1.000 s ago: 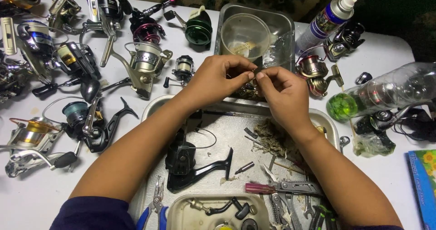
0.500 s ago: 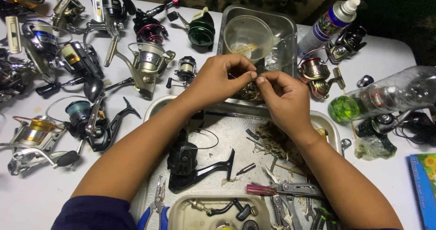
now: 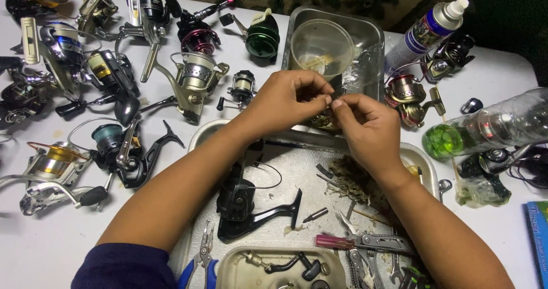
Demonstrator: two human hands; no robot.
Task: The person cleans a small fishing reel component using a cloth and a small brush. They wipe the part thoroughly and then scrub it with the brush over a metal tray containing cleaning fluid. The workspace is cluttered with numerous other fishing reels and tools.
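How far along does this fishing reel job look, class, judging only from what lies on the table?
Done: a black reel body lies stripped on the metal tray, with loose parts in the beige dish. In hand: the left hand and right hand pinch a small part, too tiny to identify. Left: many whole reels wait beside the tray.

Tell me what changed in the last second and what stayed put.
Little changed. The whole scene slid slightly right and down in the view, which looks like head motion. The left hand and right hand remain fingertip to fingertip, pinching a small part. The black reel body in the tray stayed put.
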